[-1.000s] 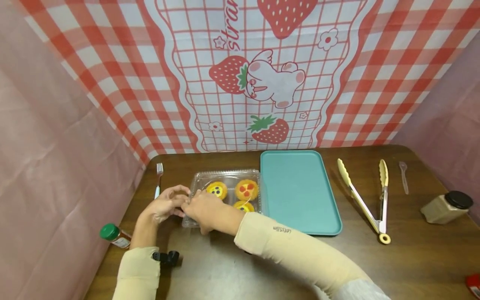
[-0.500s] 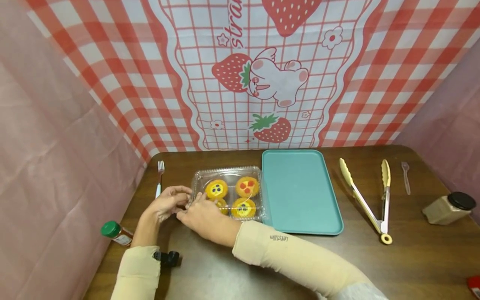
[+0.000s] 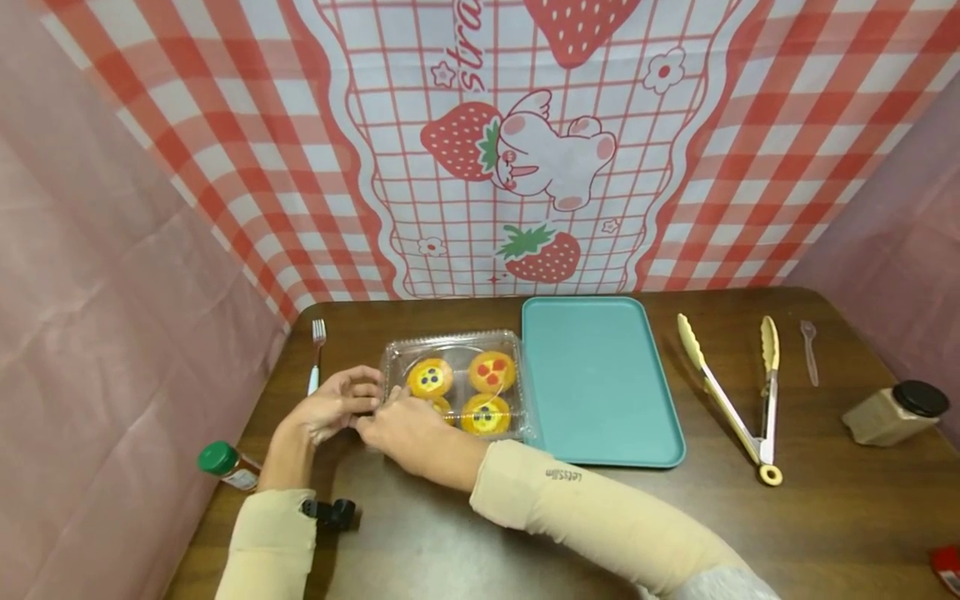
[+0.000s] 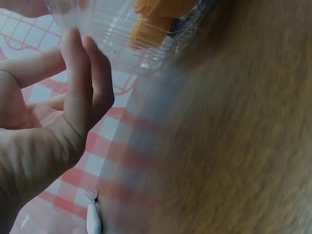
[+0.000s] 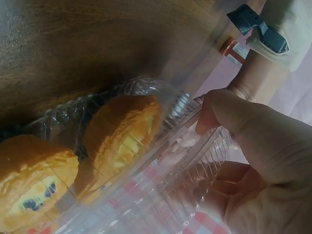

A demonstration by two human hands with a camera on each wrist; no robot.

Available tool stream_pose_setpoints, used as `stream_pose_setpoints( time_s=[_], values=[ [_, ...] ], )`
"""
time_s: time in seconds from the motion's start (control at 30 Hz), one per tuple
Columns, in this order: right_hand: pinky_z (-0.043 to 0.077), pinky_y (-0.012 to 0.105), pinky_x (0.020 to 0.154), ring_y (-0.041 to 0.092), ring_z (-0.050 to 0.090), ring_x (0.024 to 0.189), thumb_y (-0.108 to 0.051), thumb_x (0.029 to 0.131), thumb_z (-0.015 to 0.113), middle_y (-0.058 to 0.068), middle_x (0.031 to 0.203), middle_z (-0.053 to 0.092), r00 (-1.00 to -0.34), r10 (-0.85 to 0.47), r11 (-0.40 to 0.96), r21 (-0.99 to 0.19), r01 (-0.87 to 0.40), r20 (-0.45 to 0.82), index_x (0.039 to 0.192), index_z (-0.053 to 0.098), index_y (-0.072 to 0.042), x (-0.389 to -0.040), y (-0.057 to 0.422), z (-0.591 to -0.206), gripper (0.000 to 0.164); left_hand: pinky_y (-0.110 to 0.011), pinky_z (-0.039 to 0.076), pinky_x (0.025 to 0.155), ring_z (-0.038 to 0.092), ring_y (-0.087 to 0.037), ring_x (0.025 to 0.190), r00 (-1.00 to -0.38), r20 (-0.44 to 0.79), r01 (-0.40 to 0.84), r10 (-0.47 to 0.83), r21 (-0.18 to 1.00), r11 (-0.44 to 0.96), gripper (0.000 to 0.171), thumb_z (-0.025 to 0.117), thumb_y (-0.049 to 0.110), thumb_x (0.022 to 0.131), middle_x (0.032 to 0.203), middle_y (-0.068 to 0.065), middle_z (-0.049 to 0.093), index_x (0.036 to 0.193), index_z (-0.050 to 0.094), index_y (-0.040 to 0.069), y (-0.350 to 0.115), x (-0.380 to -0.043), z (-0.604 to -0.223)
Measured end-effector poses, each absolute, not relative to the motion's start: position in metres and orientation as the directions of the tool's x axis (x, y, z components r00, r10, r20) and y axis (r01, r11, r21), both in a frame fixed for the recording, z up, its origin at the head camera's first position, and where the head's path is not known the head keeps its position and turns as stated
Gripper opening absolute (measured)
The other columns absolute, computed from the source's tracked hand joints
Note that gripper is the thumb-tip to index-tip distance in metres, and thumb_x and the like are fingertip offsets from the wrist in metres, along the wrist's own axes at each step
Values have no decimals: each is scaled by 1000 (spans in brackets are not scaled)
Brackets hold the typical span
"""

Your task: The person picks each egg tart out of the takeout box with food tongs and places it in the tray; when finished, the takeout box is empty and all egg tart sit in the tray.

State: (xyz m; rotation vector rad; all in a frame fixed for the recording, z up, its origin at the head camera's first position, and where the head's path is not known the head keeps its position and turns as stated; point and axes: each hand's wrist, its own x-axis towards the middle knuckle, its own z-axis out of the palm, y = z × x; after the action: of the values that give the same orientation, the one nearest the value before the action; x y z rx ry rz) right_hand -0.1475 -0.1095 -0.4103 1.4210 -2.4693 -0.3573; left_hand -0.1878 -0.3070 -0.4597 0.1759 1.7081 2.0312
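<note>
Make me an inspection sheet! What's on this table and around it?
Surface: brown wood-look table
Job's things: clear rectangular plastic box, four round yellow tarts inside
Clutter: teal rectangular tray, cream-tipped metal tongs, white-handled metal fork, pale plastic utensil, green-capped red shaker, black-lidded squarish jar, partly cut-off red thing
Hands: right hand pinches the box's edge; left hand beside it, touching unclear
Cables: nothing seen
Surroundings: red-and-white checked strawberry cloth behind, pink cloth at both sides
</note>
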Motion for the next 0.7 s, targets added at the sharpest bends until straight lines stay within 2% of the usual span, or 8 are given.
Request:
stream_pose_setpoints(
  time_s=[0.13, 0.3, 0.43, 0.53, 0.63, 0.7],
  values=[
    [58, 37, 83, 27, 67, 96, -28, 97, 62, -4, 100, 71, -480, -873, 480, 305, -822, 81, 111, 65, -23, -150, -108, -409, 15, -28, 55, 54, 61, -13, 71, -891, -170, -239, 421, 964, -116, 31, 55, -15, 90, 83, -4, 62, 115, 45, 0, -305, -188, -461],
    [57, 32, 78, 21, 65, 85, -27, 92, 69, -5, 100, 68, -478, -877, 473, 240, -848, 43, 114, 62, -22, -156, -106, -407, 24, -27, 55, 54, 60, -12, 68, -912, -188, -235, 365, 968, -89, 31, 52, -15, 89, 79, -3, 61, 115, 44, -2, -299, -186, -459],
    [57, 27, 69, 15, 66, 78, -31, 85, 76, -4, 92, 67, -461, -886, 463, 173, -870, 50, 111, 63, -21, -161, -103, -406, 31, -27, 56, 53, 60, -12, 66, -920, -209, -241, 331, 969, -60, 30, 52, -14, 88, 79, -3, 60, 115, 45, -3, -297, -184, -457],
    [57, 27, 66, 13, 65, 76, -30, 81, 79, -4, 88, 67, -457, -888, 460, 46, -887, 51, 114, 63, -21, -166, -101, -400, 39, -27, 56, 53, 62, -13, 65, -920, -222, -248, 324, 968, -39, 31, 51, -16, 87, 81, -4, 62, 115, 44, -5, -297, -183, -457],
    [54, 28, 61, 12, 60, 69, -26, 79, 79, -5, 79, 64, -484, -872, 478, -92, -874, 71, 113, 63, -22, -173, -98, -388, 38, -28, 57, 53, 62, -15, 65, -925, -220, -234, 310, 972, -9, 35, 49, -18, 84, 81, -4, 63, 116, 45, -5, -297, -184, -457],
    [53, 29, 60, 11, 58, 65, -23, 76, 80, -7, 74, 62, -489, -869, 476, -143, -868, 74, 120, 63, -23, -176, -96, -381, 46, -29, 57, 53, 61, -14, 65, -929, -218, -220, 300, 975, 26, 35, 50, -16, 83, 81, -3, 63, 116, 45, -6, -297, -185, -456]
  ],
)
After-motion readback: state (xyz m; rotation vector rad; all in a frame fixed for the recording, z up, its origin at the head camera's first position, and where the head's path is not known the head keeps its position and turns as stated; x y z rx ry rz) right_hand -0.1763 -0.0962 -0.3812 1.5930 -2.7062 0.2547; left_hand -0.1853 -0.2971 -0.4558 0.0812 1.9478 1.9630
